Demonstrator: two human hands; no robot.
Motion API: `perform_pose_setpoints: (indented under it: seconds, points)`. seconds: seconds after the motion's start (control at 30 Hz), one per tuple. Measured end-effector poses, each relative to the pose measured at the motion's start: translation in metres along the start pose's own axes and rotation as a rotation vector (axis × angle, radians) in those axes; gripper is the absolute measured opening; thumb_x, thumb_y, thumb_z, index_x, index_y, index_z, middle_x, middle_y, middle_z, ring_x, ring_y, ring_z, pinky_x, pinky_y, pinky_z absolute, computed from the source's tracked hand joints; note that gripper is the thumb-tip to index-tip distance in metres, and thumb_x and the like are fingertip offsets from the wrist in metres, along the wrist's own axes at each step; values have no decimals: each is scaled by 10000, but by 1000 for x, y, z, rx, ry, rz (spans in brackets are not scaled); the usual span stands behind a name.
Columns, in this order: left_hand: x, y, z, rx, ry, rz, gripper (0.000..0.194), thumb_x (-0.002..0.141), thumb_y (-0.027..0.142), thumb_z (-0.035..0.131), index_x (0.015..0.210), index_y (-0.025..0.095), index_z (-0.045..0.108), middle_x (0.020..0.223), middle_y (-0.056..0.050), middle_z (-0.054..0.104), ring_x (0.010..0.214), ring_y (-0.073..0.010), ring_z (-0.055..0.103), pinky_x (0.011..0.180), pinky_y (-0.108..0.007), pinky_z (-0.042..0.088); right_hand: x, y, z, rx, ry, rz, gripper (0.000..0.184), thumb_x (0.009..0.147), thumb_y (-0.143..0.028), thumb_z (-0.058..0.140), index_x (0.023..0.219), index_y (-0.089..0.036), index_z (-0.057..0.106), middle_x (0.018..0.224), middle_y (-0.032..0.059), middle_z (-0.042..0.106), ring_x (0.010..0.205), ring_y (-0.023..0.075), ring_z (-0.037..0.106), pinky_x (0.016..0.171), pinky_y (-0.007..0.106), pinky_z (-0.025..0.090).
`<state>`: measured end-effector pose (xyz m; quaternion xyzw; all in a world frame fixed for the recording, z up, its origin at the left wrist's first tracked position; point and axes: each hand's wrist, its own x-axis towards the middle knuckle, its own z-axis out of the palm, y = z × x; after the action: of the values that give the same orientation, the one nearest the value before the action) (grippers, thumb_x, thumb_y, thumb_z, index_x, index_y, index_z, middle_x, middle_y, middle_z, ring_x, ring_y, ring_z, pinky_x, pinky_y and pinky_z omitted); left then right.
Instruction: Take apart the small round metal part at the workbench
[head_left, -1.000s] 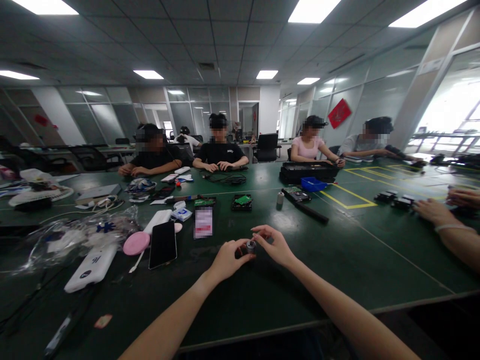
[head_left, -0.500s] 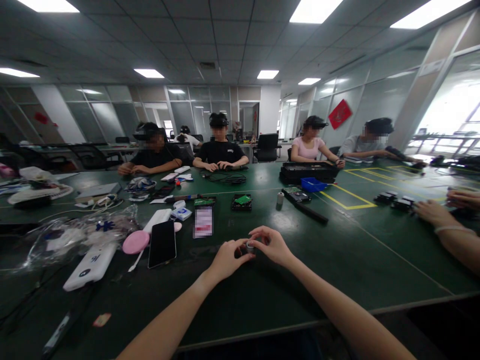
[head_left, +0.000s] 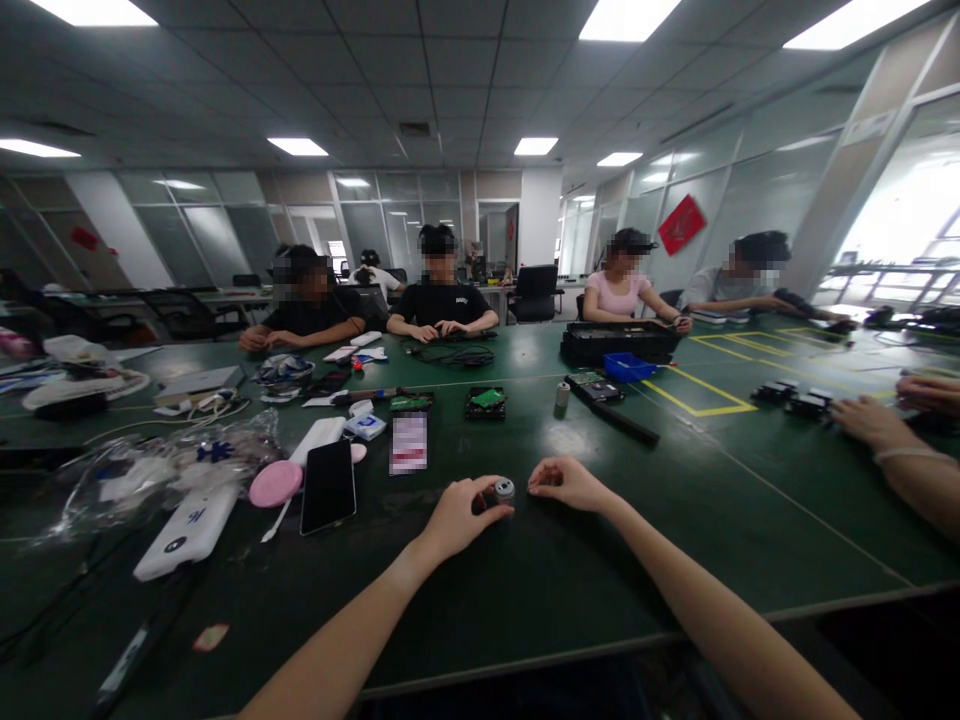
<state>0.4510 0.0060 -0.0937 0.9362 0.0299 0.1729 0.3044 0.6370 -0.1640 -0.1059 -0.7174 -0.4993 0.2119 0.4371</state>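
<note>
Our 2 forearms (head_left: pixel 360 615) reach over the green tabletop (head_left: pixel 577 600): our left hand (head_left: pixel 456 515) pinches a small metal cylinder (head_left: pixel 506 493) upright; our right hand (head_left: pixel 574 484), fingers curled, hangs just beside it, whether gripping anything we cannot tell.

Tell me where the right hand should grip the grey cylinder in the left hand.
Probably best by the upper rim of the grey cylinder, right hand coming from the right and above: its round end faces up, uncovered, while the left hand holds it from the left.
</note>
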Motion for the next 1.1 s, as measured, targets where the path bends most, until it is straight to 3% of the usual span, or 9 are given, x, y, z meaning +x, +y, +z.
perform_pose_setpoints:
  seconds: [0.1, 0.2, 0.43, 0.7, 0.83, 1.1]
  points:
    - [0, 1, -1, 6, -8, -7, 427, 798, 492, 623, 1170, 282, 602, 914, 3, 675, 797, -188, 590, 735, -294, 417, 0, 0, -4, 45, -37, 2, 315, 697, -335, 730, 928, -136, 653, 888, 69, 717, 764, 165, 660, 679, 283, 502]
    - [0, 0, 0, 11, -14, -21, 436, 797, 490, 625, 1176, 275, 600, 935, -3, 676, 804, -187, 592, 746, -293, 420, -1, -1, -5, -18, -39, 8, 367, 651, -341, 763, 945, -143, 667, 926, 67, 713, 695, 143, 630, 608, 260, 482]
    - [2, -5, 3, -4, 0, 5, 408, 792, 472, 644, 1150, 278, 613, 920, 9, 683, 784, -180, 588, 740, -281, 413, 1, -1, 6, -146, 83, 6, 224, 678, -315, 733, 822, -149, 689, 765, 31, 697, 614, 120, 565, 570, 243, 438]
    - [1, -3, 4, -10, 15, 16, 409, 795, 450, 648, 1162, 275, 608, 870, 11, 676, 752, -178, 583, 693, -270, 406, 0, -50, 29, 21, 287, -219, 143, 796, -292, 639, 869, -171, 661, 869, 38, 689, 689, 139, 591, 602, 256, 444]
    - [1, -5, 4, 2, 13, 5, 422, 793, 449, 648, 1164, 253, 610, 876, -3, 673, 756, -180, 588, 692, -270, 407, -2, -60, 39, 44, 254, -238, 131, 809, -280, 634, 875, -173, 669, 855, 35, 678, 703, 141, 589, 609, 258, 444]
    - [1, -2, 4, 20, 1, -13, 418, 795, 444, 642, 1163, 248, 611, 872, -11, 671, 755, -178, 589, 703, -272, 415, -2, -55, 42, 34, 245, -225, 156, 832, -308, 614, 895, -171, 655, 830, 31, 666, 699, 141, 591, 620, 261, 450]
